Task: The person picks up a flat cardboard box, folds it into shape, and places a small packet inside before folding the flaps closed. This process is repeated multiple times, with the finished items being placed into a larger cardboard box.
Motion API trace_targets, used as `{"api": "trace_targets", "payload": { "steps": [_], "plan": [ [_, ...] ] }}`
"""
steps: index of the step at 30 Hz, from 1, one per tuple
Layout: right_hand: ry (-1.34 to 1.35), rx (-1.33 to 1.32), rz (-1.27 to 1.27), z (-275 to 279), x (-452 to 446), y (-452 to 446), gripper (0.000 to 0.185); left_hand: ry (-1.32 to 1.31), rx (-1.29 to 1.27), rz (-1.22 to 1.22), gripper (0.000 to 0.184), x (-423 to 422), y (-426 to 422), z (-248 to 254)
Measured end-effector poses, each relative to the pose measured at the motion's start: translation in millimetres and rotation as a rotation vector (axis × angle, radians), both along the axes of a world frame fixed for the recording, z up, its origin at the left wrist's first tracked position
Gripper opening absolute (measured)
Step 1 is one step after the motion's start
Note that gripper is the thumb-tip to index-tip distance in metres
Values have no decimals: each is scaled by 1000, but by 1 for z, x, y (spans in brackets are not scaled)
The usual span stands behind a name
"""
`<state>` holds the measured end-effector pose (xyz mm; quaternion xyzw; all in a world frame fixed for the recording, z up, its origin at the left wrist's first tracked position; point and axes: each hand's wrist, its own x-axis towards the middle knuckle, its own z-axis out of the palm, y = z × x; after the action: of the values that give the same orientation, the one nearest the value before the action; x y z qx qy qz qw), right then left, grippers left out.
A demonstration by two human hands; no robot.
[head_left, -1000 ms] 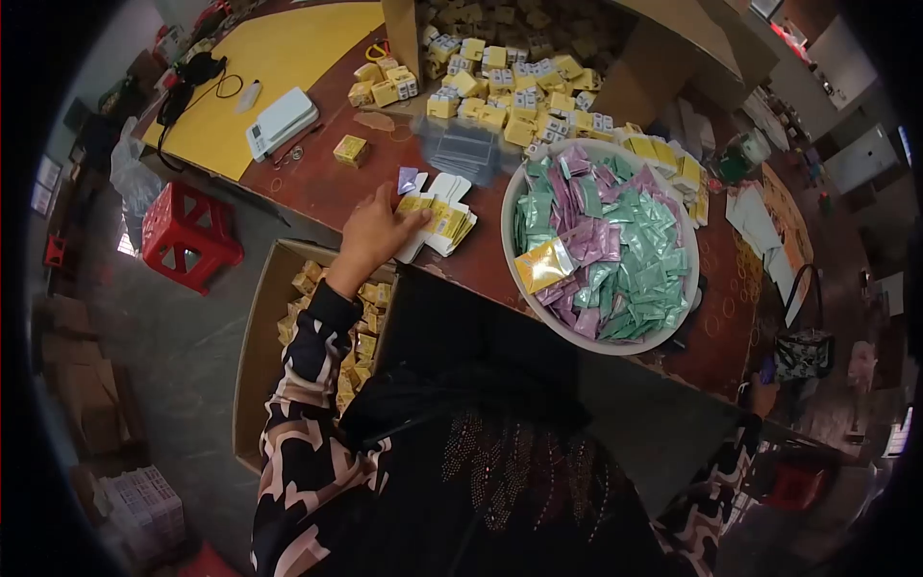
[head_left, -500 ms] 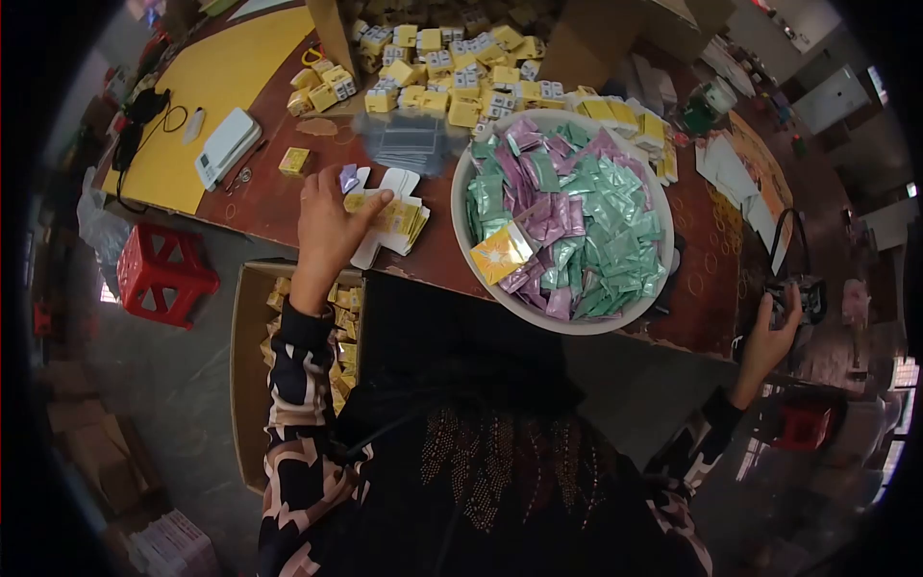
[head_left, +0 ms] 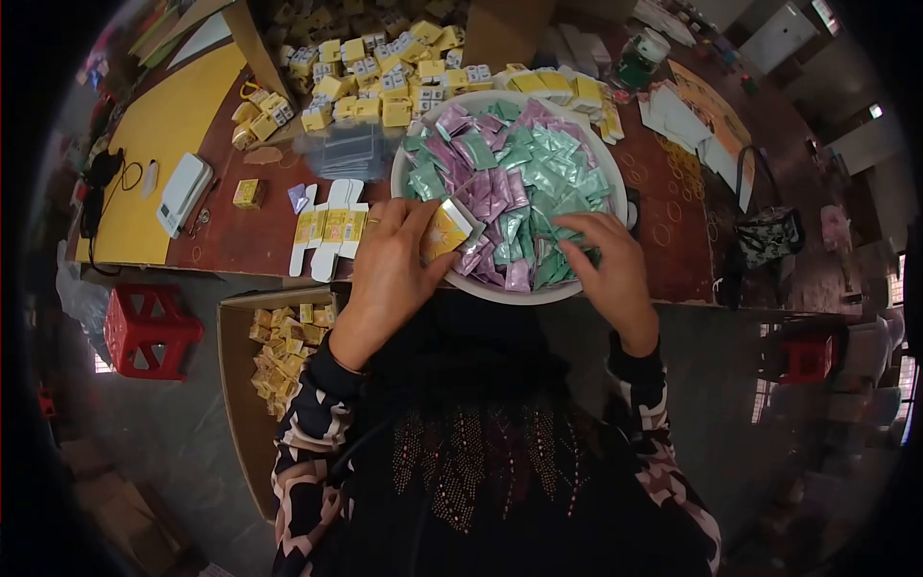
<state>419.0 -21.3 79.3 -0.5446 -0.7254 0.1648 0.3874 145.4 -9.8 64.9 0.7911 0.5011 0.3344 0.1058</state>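
My left hand [head_left: 394, 264] is closed on a small yellow box [head_left: 445, 233] with an open white flap, at the left rim of a round white tub [head_left: 617, 207]. Green sachets [head_left: 558, 163] and purple sachets [head_left: 492, 192] fill the tub. Over its right front part is my right hand [head_left: 611, 269], fingertips bent down onto the green sachets; whether they pinch one I cannot make out. Flat unfolded yellow-and-white cartons [head_left: 332, 228] lie left of my left hand, with a loose purple sachet [head_left: 297, 198] beside them.
Behind the tub many yellow-and-white boxes [head_left: 394, 82] are piled, with clear plastic sheets [head_left: 346, 151] in front. A white scale [head_left: 184, 194] and a single yellow box [head_left: 249, 193] stand left. A carton [head_left: 237, 385] of small boxes and a red stool [head_left: 151, 330] are below.
The view has shifted right. My left hand has moved from the flat cartons to the yellow box and grasped it. My right hand has come in from the far right to the sachets.
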Motion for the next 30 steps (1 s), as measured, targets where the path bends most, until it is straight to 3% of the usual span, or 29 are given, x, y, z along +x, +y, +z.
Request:
{"api": "trace_targets", "payload": {
  "steps": [3,5,6,7,9,15,18,20,21,23,27,30],
  "plan": [
    [-201,-21,190,-5,0,11,27,-118,-59,-6,60,-4,2,1],
    [-234,-38,224,-6,-1,15,26,-422,-174,-10,57,-11,-1,4],
    [-236,-40,226,-6,0,18,26,-693,-349,-83,57,-12,-4,2],
    [-259,-48,269,-5,0,23,23,-694,-350,-78,57,-13,-8,1],
    [-282,-54,321,-4,-1,30,21,-1052,-541,-239,60,-15,-14,-2],
    [-328,-126,413,1,3,45,10,-1147,-576,-329,63,-21,-29,-14],
    [-204,-151,480,4,5,52,9,-1203,-582,-371,62,-20,-34,-22],
    [68,-230,288,11,6,53,6,-1222,-610,-377,63,-19,-37,-25],
    [67,-231,293,12,5,54,6,-1238,-641,-392,63,-18,-38,-26],
    [339,-122,265,15,4,55,6,-1234,-641,-403,62,-15,-39,-26],
    [304,-60,171,27,-5,48,7,-1252,-651,-426,62,-10,-41,-24],
    [432,38,165,27,-9,44,6,-1257,-617,-460,62,-9,-41,-24]
  ]
}}
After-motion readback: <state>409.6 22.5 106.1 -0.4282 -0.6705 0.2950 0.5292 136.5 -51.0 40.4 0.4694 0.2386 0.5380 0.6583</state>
